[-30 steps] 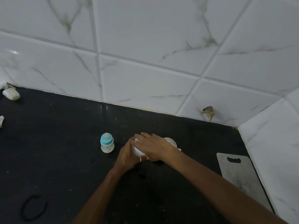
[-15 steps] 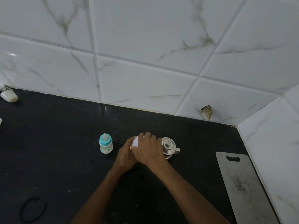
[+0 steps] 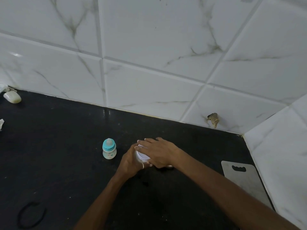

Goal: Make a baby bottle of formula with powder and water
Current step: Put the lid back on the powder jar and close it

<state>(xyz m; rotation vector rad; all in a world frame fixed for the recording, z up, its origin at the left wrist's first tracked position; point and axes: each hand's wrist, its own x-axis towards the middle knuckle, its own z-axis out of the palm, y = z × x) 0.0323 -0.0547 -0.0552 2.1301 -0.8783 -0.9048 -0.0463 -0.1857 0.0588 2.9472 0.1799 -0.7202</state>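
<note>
Right hand [image 3: 160,153] lies over the lid [image 3: 141,156], fingers and thumb clamped round its rim. Left hand [image 3: 129,161] wraps the white tub [image 3: 137,157] from the side, gripping it on the black tabletop [image 3: 66,146]. Just to the left, the baby bottle [image 3: 109,151] stands upright, teal collar on. A steel board [image 3: 245,180] lies well off to the right.

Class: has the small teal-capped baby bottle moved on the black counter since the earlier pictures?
No. The teal-capped baby bottle stays just right of the foot of the wall's vertical grout line, as before.
</note>
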